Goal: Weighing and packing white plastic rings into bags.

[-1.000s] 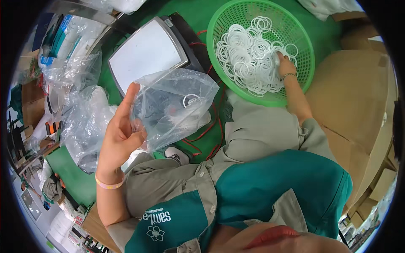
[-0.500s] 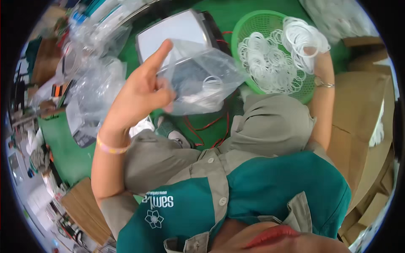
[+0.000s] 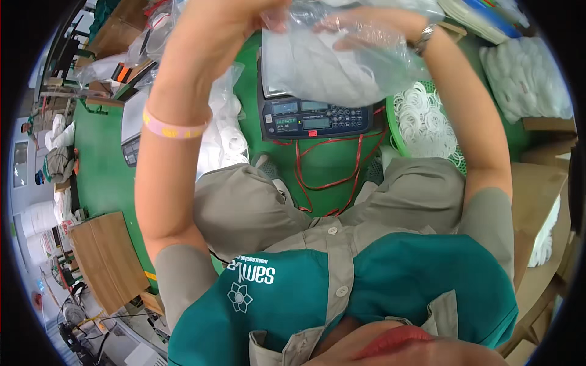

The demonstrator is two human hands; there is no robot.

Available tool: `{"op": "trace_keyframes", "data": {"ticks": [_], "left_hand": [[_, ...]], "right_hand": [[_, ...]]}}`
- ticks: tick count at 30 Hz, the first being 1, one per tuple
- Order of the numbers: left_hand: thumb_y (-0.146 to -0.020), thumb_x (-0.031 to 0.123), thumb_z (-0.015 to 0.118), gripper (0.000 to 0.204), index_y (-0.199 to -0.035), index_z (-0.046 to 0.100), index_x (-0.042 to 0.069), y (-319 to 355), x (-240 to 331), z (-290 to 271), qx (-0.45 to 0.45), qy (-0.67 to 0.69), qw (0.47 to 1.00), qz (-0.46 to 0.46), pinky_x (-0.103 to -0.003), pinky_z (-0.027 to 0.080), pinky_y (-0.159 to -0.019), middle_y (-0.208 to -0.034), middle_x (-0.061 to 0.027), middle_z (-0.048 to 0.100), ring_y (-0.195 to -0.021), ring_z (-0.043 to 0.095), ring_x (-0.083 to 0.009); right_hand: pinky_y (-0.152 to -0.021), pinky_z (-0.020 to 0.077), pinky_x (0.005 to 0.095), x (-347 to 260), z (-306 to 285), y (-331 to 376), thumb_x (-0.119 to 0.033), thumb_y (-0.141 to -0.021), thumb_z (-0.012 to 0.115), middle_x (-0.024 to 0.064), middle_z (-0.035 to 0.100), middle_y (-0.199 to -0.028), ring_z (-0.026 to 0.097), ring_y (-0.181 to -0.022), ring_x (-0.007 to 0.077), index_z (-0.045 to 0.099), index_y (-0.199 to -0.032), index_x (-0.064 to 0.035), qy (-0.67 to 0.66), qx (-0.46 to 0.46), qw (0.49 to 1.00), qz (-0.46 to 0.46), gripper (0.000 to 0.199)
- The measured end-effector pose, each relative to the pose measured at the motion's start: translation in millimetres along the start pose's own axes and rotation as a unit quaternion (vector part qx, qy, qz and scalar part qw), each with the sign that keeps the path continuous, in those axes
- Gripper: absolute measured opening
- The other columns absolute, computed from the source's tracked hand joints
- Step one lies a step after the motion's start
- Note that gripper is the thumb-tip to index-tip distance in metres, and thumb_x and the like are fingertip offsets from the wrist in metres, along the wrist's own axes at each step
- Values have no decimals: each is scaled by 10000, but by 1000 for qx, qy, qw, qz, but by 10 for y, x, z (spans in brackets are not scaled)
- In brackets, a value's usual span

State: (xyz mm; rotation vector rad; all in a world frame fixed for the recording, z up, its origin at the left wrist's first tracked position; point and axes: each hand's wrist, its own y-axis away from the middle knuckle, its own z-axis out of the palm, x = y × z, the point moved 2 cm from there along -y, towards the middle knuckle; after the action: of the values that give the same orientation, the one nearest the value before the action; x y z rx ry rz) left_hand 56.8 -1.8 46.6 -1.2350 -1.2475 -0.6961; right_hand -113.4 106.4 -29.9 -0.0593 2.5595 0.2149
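Note:
A clear plastic bag with white rings gathered in it hangs over the dark digital scale. My left hand is closed on the bag's edge at the top of the view, partly cut off by the frame. My right hand reaches across at the bag's mouth, its fingers stretched out toward the left; plastic covers part of them. A green basket of loose white rings stands below my right forearm.
Filled plastic bags lie left of the scale, beside a second scale. Red cables run over the green floor between my feet. An open cardboard box stands at the right, below a full bag.
My right hand has moved from the basket to the bag, and the rings it held are no longer seen in it. My left hand, previously pointing, now grips the bag, which is raised.

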Motion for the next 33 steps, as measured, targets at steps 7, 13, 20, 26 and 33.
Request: {"op": "trace_keyframes", "data": {"ticks": [7, 13, 20, 26, 33], "left_hand": [[-678, -32, 489, 759, -1371, 179, -42, -313, -294, -451, 156, -58, 986, -4, -232, 392, -469, -668, -30, 547, -496, 471, -106], [-668, -7, 518, 804, -1399, 190, 56, -40, -997, -790, 160, -156, 960, -171, -246, 376, -450, -651, -42, 541, -495, 458, -108], [-770, 66, 577, 763, -1415, 186, 183, -58, -594, -437, 180, -151, 966, -105, -241, 394, -488, -883, -74, 596, -544, 464, -99], [-849, 441, 500, 749, -1421, 113, 152, -102, -642, -520, 127, -227, 958, -116, -232, 409, -497, -1116, -133, 541, -530, 476, -114], [-858, 485, 464, 749, -1424, 88, 170, 183, -325, -586, 154, -279, 941, -114, -225, 441, -516, -1149, -195, 516, -561, 491, -99]], "right_hand": [[-774, 466, 314, 12, -375, -249, -209, -824, 553, 132, 624, -990, 595, -882, 210, 535, -1108, -14, -65, 269, 961, 24, 345], [-731, 458, 370, -4, -38, -386, -127, -737, 592, 138, 598, -862, 569, -833, 309, 608, -832, -38, 73, 446, 884, -118, 131], [-842, 418, 333, 401, -201, -46, -181, -764, 630, 161, 488, -1124, 490, -1041, 259, 612, -885, -66, -21, 521, 853, -13, 168], [-769, 423, 256, 900, -375, 227, -170, -814, 594, 45, 570, -940, 531, -849, 132, 596, -975, -25, -98, 519, 848, 33, 217], [-680, 396, 225, 571, -407, 298, -202, -841, 580, -10, 582, -872, 515, -813, 79, 597, -971, -55, -180, 504, 845, -9, 198]]}}
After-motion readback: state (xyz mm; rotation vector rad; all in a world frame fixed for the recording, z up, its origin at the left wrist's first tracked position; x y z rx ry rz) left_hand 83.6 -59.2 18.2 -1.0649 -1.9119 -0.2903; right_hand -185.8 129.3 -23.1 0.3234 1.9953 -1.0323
